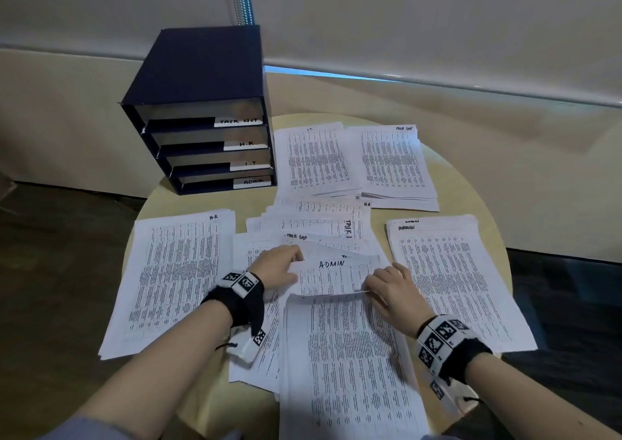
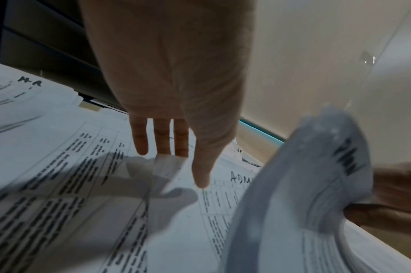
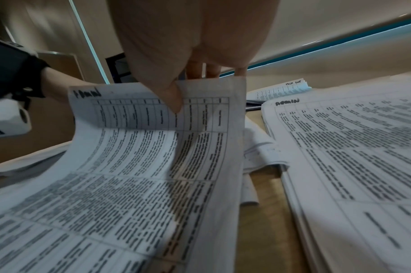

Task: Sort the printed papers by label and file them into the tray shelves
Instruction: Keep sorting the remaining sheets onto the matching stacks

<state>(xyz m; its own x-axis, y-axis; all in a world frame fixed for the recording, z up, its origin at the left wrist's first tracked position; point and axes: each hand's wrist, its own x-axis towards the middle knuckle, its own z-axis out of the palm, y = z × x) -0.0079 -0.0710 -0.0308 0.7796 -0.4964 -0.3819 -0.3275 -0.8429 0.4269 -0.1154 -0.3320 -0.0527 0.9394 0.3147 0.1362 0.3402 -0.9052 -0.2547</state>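
**ADMIN sheet lifted at its top edge**

Head view: printed rows are too small to read. The ADMIN sheet (image 1: 331, 276) curls up over the near middle pile on the worktop (image 1: 471, 183), right of the tray shelves (image 1: 202, 109).

Left wrist view: blurred; the left hand (image 2: 167, 92) lies flat, fingers straight, holding nothing.

Right wrist view: the right hand (image 3: 188, 46) has a thumb-and-finger grip on the sheet; fingertips hidden behind it.
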